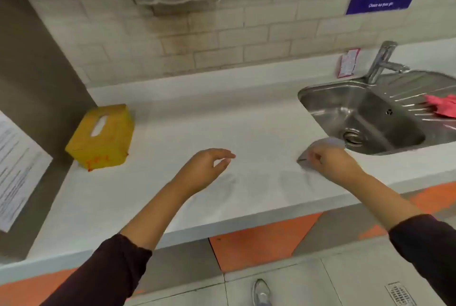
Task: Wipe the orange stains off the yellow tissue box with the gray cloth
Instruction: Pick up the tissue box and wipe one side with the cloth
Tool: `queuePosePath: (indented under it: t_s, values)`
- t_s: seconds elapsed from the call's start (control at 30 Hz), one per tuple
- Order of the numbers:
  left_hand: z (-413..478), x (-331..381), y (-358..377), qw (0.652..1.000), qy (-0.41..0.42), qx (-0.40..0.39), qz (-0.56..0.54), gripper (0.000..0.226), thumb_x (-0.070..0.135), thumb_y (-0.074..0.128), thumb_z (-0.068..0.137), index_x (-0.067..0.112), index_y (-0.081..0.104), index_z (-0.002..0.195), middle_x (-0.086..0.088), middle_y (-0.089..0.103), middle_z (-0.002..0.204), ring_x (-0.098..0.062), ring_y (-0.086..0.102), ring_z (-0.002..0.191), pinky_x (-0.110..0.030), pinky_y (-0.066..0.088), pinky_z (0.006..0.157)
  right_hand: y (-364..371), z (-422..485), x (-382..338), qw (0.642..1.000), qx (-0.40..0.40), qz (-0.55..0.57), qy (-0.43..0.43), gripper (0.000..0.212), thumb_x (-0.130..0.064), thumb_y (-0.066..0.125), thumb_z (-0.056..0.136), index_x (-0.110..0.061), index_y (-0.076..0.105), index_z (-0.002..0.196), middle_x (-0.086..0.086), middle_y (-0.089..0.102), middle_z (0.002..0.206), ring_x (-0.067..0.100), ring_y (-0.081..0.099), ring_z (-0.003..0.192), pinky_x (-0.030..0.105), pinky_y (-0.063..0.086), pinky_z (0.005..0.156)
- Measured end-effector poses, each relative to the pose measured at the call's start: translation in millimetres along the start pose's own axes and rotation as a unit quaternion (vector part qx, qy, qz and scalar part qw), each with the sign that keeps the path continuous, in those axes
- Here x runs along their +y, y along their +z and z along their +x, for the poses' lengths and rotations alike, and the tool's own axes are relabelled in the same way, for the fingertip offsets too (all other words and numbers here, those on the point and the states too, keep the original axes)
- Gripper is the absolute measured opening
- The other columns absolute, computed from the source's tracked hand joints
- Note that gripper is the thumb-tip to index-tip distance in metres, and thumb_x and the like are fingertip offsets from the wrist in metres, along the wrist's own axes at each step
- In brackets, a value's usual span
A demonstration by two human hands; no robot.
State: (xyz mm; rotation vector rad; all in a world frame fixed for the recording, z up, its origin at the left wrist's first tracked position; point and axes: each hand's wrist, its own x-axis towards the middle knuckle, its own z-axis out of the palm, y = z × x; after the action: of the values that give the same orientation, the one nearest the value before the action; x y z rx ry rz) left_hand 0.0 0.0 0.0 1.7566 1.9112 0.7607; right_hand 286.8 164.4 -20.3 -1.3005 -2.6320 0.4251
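Nearest the viewer, the rounded front edge of the pale grey laminate worktop [246, 212] is seen running from seven o'clock up to three o'clock, with tiled floor and orange panels below it. Just beyond that edge, at centre, the left hand [204, 170] is held above the surface with thumb and fingers loosely parted and nothing in it. At about three o'clock the right hand [330, 160] is closed on the small soft gray cloth [318, 150], which is gathered into a crumpled fold and appears to rest on or just over the worktop beside the rim of the stainless steel sink [313, 110]. The cloth is judged light, limp and easily bunched, so a pad is best formed under the fingertips before any rubbing.

Farther off, at nine to ten o'clock, the yellow cardboard tissue box [101, 138] stands near the grey side wall, well apart from both hands. Orange stains [97, 159] are seen on its near face and lower corners. The box is judged light, thin-walled and likely to slide or dent, so it should be steadied by its top edges or far side with the free hand, clear of the slot.

Between hands and box the worktop lies bare, giving open room for a leftward sweep; the wall at nine o'clock and the sink basin at two o'clock are the limits to be minded.
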Motion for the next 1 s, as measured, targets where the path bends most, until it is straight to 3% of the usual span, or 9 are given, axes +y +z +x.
queuePosePath:
  t_s: [0.13,0.27,0.4,0.47,0.6,0.73,0.83,0.93,1.0]
  values:
    - [9.8,-3.3,29.8,0.998,-0.06,-0.001,-0.025,0.025,0.035,0.045,0.093,0.036,0.063,0.111,0.015,0.061,0.124,0.003,0.051,0.111,-0.011,0.035,0.09,10.3,10.3,44.9,0.999,0.0,0.007,0.043,0.026,-0.002,0.047,0.088,-0.007,0.065,0.107,0.017,0.058,0.111,0.036,0.06,0.085,0.045,0.053,0.072]
    - [18.7,-7.0,54.7,0.993,-0.103,0.01,-0.052,0.024,0.036,0.046,0.092,0.038,0.063,0.109,0.02,0.062,0.117,0.013,0.051,0.102,-0.004,0.036,0.083,28.6,26.1,80.7,0.993,0.035,0.052,0.096,0.038,0.005,0.049,0.081,-0.014,0.061,0.111,0.018,0.046,0.12,0.038,0.05,0.101,0.042,0.047,0.082]
    - [21.9,-6.5,67.5,0.99,-0.125,0.011,-0.065,0.023,0.036,0.046,0.092,0.04,0.063,0.107,0.03,0.058,0.108,0.029,0.044,0.097,0.008,0.034,0.075,44.3,40.8,101.8,0.997,-0.006,-0.059,0.044,0.046,-0.002,0.056,0.082,-0.022,0.057,0.123,0.016,0.051,0.129,0.042,0.045,0.106,0.049,0.043,0.086]
    - [24.6,-6.6,70.3,0.987,-0.141,0.011,-0.073,0.022,0.036,0.047,0.093,0.041,0.063,0.107,0.033,0.057,0.106,0.029,0.044,0.097,0.005,0.035,0.075,46.7,51.1,107.8,0.993,-0.025,-0.107,0.037,0.041,-0.01,0.057,0.083,-0.024,0.058,0.122,0.012,0.06,0.121,0.039,0.047,0.103,0.045,0.036,0.086]
    - [27.2,-11.4,69.1,0.981,-0.168,0.02,-0.095,0.022,0.034,0.047,0.093,0.043,0.063,0.106,0.03,0.06,0.11,0.022,0.048,0.102,-0.001,0.035,0.082,40.5,70.3,104.7,0.989,-0.008,-0.129,0.072,0.012,-0.027,0.06,0.083,-0.022,0.069,0.089,0.002,0.067,0.079,0.029,0.048,0.093,0.037,0.024,0.078]
    - [28.7,-19.8,54.3,0.977,-0.176,0.045,-0.116,0.022,0.035,0.048,0.092,0.048,0.063,0.103,0.034,0.061,0.108,0.02,0.049,0.106,0.007,0.034,0.079,23.9,82.8,77.2,0.995,0.056,0.02,0.074,0.036,-0.032,0.057,0.088,-0.015,0.051,0.057,0.002,0.049,0.052,0.028,0.046,0.068,0.035,0.024,0.071]
    - [25.0,-32.1,34.6,0.97,-0.186,0.084,-0.135,0.021,0.035,0.05,0.091,0.049,0.064,0.099,0.034,0.062,0.105,0.016,0.053,0.104,0.006,0.036,0.078,11.2,86.7,32.3,0.976,0.077,0.197,0.054,0.033,-0.034,0.042,0.094,-0.017,0.041,0.066,0.002,0.048,0.056,0.023,0.047,0.057,0.032,0.033,0.054]
    - [17.6,-50.0,7.4,0.962,-0.195,0.123,-0.149,0.022,0.031,0.051,0.091,0.049,0.064,0.096,0.03,0.064,0.105,0.009,0.057,0.102,-0.004,0.039,0.082,2.3,90.8,-24.5,0.963,0.071,0.26,0.029,0.026,-0.042,0.035,0.095,-0.023,0.043,0.079,-0.006,0.053,0.066,0.007,0.052,0.061,0.023,0.037,0.052]
    - [12.4,-60.5,-9.4,0.957,-0.199,0.142,-0.156,0.023,0.028,0.052,0.091,0.048,0.063,0.096,0.026,0.065,0.105,0.003,0.06,0.102,-0.007,0.04,0.083,-2.0,95.8,-60.5,0.949,0.077,0.305,0.026,0.023,-0.04,0.034,0.095,-0.026,0.043,0.079,-0.009,0.054,0.07,-0.003,0.055,0.063,0.011,0.041,0.052]
